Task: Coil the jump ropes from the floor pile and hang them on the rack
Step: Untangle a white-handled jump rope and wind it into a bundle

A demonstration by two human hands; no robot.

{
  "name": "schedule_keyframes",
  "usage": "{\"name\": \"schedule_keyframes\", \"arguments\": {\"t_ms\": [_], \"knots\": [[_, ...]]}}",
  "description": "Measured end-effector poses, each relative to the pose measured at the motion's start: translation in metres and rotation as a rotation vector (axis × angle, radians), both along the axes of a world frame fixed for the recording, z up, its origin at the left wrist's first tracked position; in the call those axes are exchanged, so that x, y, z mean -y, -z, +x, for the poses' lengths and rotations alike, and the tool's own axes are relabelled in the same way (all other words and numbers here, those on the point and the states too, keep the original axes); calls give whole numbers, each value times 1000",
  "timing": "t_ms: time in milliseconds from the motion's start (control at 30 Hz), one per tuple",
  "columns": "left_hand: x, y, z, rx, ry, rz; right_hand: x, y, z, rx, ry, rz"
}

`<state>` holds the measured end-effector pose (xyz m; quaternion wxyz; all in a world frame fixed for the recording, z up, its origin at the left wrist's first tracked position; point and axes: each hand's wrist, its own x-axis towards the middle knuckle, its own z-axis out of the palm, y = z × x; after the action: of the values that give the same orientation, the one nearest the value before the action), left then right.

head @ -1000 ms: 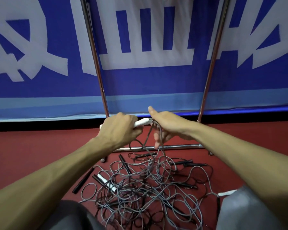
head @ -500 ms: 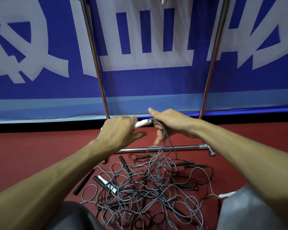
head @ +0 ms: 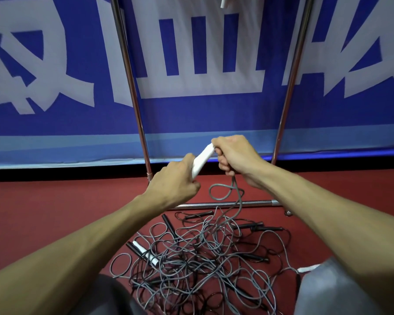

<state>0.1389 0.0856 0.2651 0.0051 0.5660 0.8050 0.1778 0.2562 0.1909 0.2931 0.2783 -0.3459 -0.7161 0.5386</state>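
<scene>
Since a moment ago the white handle [head: 203,159] has swung from near level to a steep tilt, and the right hand, whose fingers were spread, has closed. Above and left of the rack's bottom bar [head: 255,203], the left hand [head: 175,181] grips the handle's lower end, fingers curled round it. The handle's upper end meets the right hand [head: 236,155], which sits higher above the bar and is clenched on the grey cord [head: 233,189] where it leaves the handle. From that fist the cord drops, throws a small loop just above the bar, crosses in front of it and runs into the pile [head: 203,253] on the near side of the bar.

That trailing length is the likely trouble. It vanishes among many crossed strands and black handles, so a hard pull to gather a coil could drag neighbouring ropes up or cinch a knot. The hanging loop could also catch on the bar if the hands swing low. Which far handle belongs to this rope cannot be told: a buried white handle [head: 146,252] lies near-left of the bar, a stray white handle [head: 308,268] near-right, and winding toward the wrong one would meet a snag.
</scene>
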Motion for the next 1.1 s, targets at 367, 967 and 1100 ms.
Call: {"name": "schedule_keyframes", "arguments": {"t_ms": [367,967,1100], "knots": [[6,0,-7,240,-28,150,1,6,4,-146,117,-81],[0,-13,-5,1256,-105,378,2,15,12,182,-444,19],[-1,-17,-6,1335,-126,434,0,14,13,154,-446,-40]]}}
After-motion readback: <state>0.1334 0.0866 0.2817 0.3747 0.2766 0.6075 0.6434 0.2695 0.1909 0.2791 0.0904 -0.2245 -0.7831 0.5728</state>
